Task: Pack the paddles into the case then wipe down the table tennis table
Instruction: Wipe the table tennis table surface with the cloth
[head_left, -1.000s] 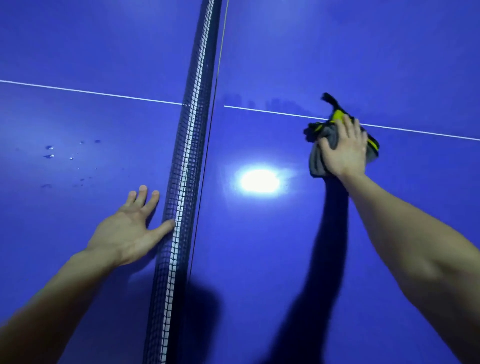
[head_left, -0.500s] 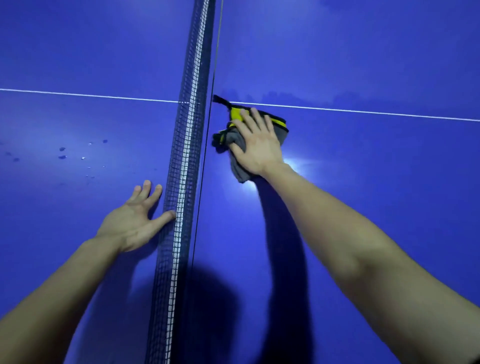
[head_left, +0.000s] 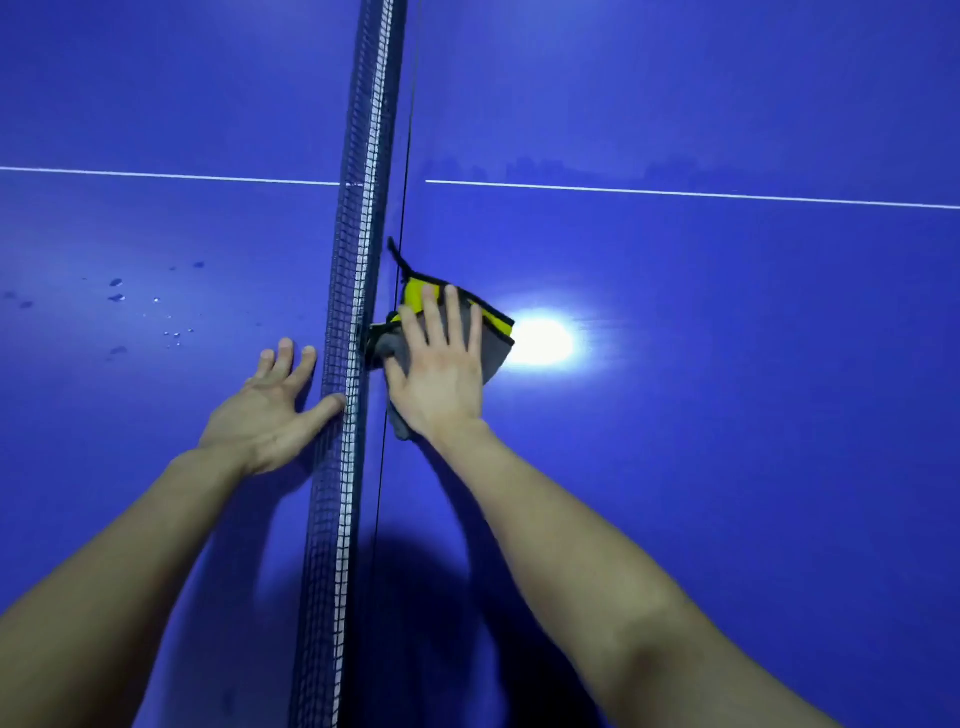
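The right hand (head_left: 441, 374) lies flat with fingers straight and spread, pressing a grey and yellow cloth (head_left: 496, 345) onto the blue tabletop (head_left: 727, 441); it grasps nothing. The cloth sits just beside the net (head_left: 353, 260), on its right side, its bunched left edge touching the mesh. The left hand (head_left: 265, 410) rests palm down on the other side of the net, fingers relaxed and released, thumb tip against the mesh. A white line (head_left: 675, 193) crosses the tabletop beyond both hands. Water droplets (head_left: 117, 297) dot the surface left of the left hand, and a bright reflection (head_left: 540, 340) shines just right of the cloth.
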